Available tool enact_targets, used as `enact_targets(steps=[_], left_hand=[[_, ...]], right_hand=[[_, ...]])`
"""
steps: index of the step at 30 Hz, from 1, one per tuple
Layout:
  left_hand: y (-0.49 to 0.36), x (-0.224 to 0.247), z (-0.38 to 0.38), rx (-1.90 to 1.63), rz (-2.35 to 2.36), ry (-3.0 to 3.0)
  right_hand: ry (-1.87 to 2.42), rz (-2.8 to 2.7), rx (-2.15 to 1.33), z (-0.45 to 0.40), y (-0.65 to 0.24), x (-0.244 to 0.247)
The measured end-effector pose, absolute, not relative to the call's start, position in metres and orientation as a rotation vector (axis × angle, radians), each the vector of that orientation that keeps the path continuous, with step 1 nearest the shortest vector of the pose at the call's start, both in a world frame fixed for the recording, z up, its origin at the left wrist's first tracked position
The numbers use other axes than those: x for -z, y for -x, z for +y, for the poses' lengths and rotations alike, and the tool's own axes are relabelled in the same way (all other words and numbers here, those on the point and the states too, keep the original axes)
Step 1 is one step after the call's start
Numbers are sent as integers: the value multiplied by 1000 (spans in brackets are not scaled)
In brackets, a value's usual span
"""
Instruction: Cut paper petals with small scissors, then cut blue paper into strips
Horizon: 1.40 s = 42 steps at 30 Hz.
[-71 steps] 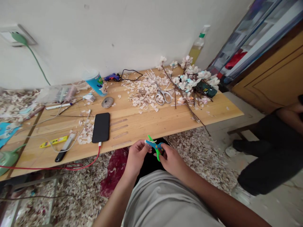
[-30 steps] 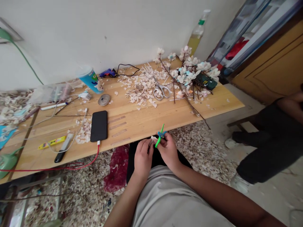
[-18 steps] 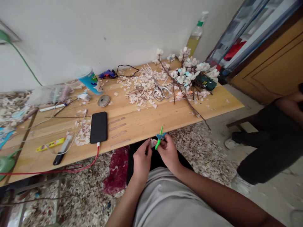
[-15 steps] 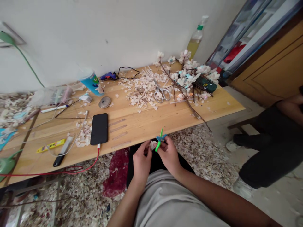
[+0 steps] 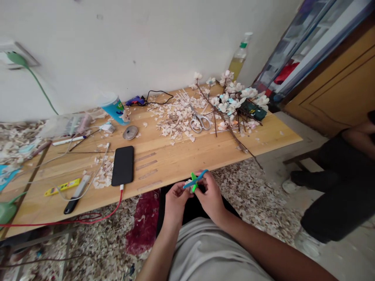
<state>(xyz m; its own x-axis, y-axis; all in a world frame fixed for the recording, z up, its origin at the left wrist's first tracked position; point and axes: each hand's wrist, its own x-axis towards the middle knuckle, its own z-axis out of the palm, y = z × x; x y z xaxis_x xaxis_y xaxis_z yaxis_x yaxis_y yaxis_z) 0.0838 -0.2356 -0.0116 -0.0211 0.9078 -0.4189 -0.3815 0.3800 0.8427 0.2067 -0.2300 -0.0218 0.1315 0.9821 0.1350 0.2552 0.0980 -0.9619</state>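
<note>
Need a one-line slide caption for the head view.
Right hand holds blue-and-green scissors by a pale piece in the left hand, in front of a wooden table.

The small, plastic, X-shaped scissors (image 5: 195,180) are bright green and blue; the thin, petal-like scrap (image 5: 188,182) beside them is off-white. The long wooden tabletop (image 5: 178,159) is honey-brown, its grain streaked, with four dull brown stripes near the front edge. The flat rectangular phone (image 5: 122,166) shows black, its thin charging cable (image 5: 120,199) red. The tall tapered cup (image 5: 115,111) is blue with a cartoon print. White petalled blossoms (image 5: 233,103) carry pale blue touches above dark brown woody twigs (image 5: 235,139).
</note>
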Motion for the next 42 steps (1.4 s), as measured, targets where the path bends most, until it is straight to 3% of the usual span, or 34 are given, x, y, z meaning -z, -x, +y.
enact_targets(steps=[8, 16, 42], left_hand=[[-84, -1, -233, -1162, 1143, -492], [-86, -17, -233, -1389, 986, -221], [-78, -2, -235, -1344, 1160, -551]], right_hand=[[1329, -1426, -819, -230, -212, 15], [1450, -1722, -1274, -261, -221, -11], [1561, -1810, -1208, -252, -227, -6]])
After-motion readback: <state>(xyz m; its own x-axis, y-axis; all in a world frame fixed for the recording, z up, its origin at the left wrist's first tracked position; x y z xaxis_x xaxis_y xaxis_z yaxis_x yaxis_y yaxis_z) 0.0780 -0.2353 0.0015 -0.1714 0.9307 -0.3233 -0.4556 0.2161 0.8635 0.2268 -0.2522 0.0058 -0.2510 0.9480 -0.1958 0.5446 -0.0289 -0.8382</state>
